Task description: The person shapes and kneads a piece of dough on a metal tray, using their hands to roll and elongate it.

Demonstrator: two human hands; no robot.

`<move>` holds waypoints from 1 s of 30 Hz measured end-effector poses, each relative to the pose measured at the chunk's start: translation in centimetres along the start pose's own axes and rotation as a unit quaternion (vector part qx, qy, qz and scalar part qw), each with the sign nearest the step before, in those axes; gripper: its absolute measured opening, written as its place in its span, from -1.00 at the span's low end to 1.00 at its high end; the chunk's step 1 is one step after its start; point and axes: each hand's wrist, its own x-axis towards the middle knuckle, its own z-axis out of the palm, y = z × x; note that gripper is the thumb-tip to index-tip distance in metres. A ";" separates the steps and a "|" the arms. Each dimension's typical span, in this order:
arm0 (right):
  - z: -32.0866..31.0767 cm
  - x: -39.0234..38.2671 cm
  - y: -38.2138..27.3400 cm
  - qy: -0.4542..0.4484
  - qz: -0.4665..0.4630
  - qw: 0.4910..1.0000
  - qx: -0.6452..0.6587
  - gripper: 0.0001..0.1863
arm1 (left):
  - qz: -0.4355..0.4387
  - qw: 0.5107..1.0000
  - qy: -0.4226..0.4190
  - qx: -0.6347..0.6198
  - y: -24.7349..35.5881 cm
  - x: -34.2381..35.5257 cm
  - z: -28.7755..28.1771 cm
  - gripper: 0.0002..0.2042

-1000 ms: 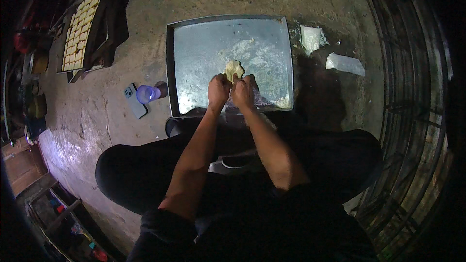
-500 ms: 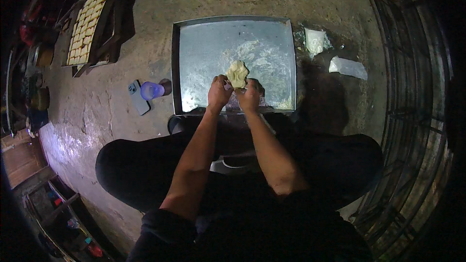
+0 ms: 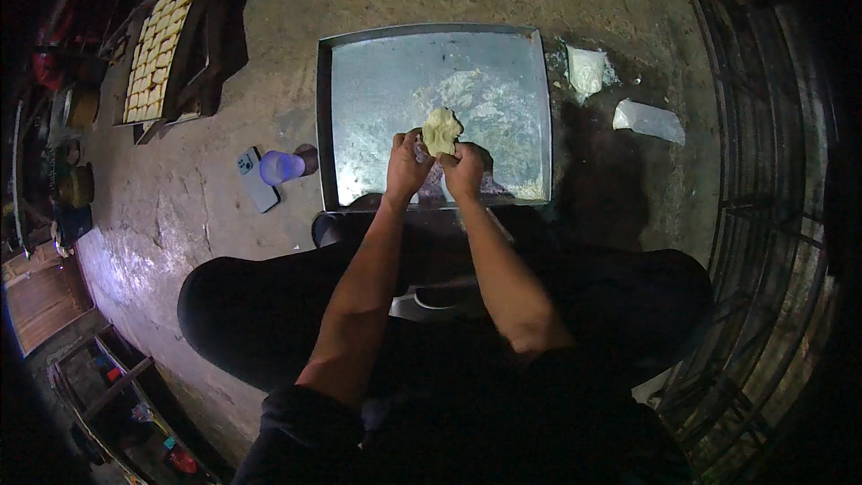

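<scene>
A pale yellow lump of dough (image 3: 442, 133) is over the floured metal tray (image 3: 359, 63) in front of me, flattened and uneven. My left hand (image 3: 405, 162) is at the lump's lower left, its fingers curled at the edge. My right hand (image 3: 462, 169) grips the bottom edge with thumb and curled fingers. Both hands are above the near half of the tray, whose surface has scattered white powder and smears.
A purple cup (image 3: 280, 168) and grey phone (image 3: 257, 189) lie left of the tray. A pan of pale pieces (image 3: 162, 45) is at upper left, two white bags (image 3: 585, 72) (image 3: 646, 121) at right. Dark metal racks (image 3: 763, 198) line the right side; crossed legs are below.
The dough has shifted slightly right and is more spread out than a second ago. My hands have moved a little, the left one rising beside it. The whole view has shifted slightly.
</scene>
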 end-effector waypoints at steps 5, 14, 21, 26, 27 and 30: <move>-0.1 -0.3 -1.1 0.035 -0.003 0.999 -0.008 -0.73 | -0.019 1.000 0.020 -0.012 0.7 -0.7 0.5 -0.42; -1.1 -0.2 -4.2 0.041 0.020 0.998 0.046 -0.52 | -0.098 0.985 0.025 -0.137 1.5 -2.6 2.3 -0.41; -2.4 3.1 -0.9 0.037 -0.006 0.978 0.206 -0.54 | -0.020 0.991 0.049 -0.123 2.7 -1.6 1.5 -0.61; -5.9 2.1 -9.3 -0.151 0.088 0.916 0.360 -0.58 | -0.054 0.954 0.201 -0.214 2.7 0.5 -3.6 -0.74; -6.6 2.8 -10.3 -0.169 0.082 0.903 0.386 -0.57 | -0.101 0.939 0.186 -0.271 3.9 1.6 -4.7 -0.67; -7.4 2.6 -15.1 -0.209 0.043 0.871 0.443 -0.56 | -0.200 0.852 0.183 -0.448 6.2 3.9 -8.2 -0.42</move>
